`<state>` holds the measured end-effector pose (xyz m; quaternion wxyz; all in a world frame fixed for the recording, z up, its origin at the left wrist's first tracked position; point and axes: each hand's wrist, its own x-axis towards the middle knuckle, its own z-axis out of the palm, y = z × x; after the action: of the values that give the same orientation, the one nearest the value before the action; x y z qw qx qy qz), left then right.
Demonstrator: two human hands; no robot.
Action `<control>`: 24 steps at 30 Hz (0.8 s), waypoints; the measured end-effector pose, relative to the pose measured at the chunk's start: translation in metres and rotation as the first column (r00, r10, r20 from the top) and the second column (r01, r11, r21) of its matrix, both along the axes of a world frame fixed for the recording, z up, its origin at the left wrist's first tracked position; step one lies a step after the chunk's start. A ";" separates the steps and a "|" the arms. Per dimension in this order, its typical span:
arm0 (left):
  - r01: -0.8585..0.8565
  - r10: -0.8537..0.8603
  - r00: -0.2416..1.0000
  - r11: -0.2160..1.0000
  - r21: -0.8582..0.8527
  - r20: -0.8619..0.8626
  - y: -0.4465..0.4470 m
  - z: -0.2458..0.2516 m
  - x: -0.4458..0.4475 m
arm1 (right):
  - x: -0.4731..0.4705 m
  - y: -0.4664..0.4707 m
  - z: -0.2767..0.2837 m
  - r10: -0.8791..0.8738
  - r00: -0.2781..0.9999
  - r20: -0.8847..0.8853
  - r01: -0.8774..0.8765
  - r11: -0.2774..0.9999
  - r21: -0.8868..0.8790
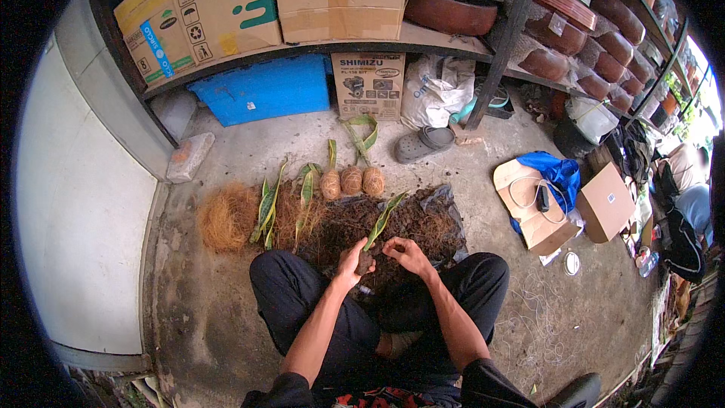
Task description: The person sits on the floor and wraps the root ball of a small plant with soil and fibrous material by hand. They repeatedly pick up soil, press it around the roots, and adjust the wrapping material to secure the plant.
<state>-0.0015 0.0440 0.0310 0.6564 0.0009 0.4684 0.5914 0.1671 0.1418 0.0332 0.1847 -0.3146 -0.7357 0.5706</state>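
My left hand [352, 263] is closed around a dark ball of soil [364, 264], from which a snake plant leaf [385, 220] with yellow edges rises. Just to the right, my right hand [406, 256] is raised with curled fingers near the plant; whether it pinches anything is too small to tell. Dark soil [362, 218] lies on a black plastic sheet [460, 238] beyond my hands. Behind it stand several fibre-wrapped root balls [351, 179], some with leaves. Loose snake plants [268, 207] and a heap of brown coconut fibre [228, 218] lie to the left.
A grey clog [423, 144] stands ahead, below a shelf with cardboard boxes [340, 8]. Under it is a blue plastic bin [263, 90]. At right are an opened cardboard box [527, 204], tangled string [532, 323] and a round white lid or roll [572, 263]. A person [688, 181] sits at far right.
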 end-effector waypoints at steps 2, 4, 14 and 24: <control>-0.005 0.005 1.000 1.000 -0.007 0.001 -0.001 0.000 -0.001 | -0.001 -0.002 0.003 0.014 1.000 0.002 -0.014 1.000 -0.027; -0.011 0.012 1.000 1.000 -0.009 0.011 0.000 0.000 0.001 | 0.000 -0.001 0.000 0.019 1.000 -0.010 -0.019 0.999 -0.045; -0.022 0.022 1.000 1.000 -0.003 0.002 0.000 -0.003 -0.001 | -0.003 0.000 -0.005 0.027 0.997 -0.074 -0.034 0.995 -0.097; -0.238 0.234 0.969 0.970 0.056 0.081 0.003 -0.005 -0.014 | 0.004 0.005 0.005 -0.226 0.928 -0.296 0.037 0.847 -0.531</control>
<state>-0.0160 0.0465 0.0257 0.5979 -0.0555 0.4210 0.6798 0.1715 0.1463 0.0380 0.2597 -0.2971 -0.4875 0.7789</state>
